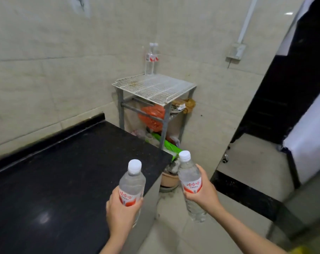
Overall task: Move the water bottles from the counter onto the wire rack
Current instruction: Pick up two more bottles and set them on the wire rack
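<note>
I have the left hand (121, 210) and the right hand (204, 192) each wrapped round a water bottle (131, 184) (190, 180), clear of the surface (64, 171) — mid-carry, next step forward to the wire rack (153, 88), where seemingly two bottles (151, 59) stand — set down upright.

The scene is evenly and softly lit, with pale walls slightly washed out and no hard shadows. A dull glare patch sits on the black counter (64, 171) at about 8 o'clock — a blurred reflection of an overhead light. A small bright reflection shows at 1 o'clock on the glossy wall tile. Wide-angle distortion bends the straight lines towards the edges — the dark doorway (292, 79) at 3 o'clock leans strongly. Detail is soft throughout, smeared at the corners.
</note>
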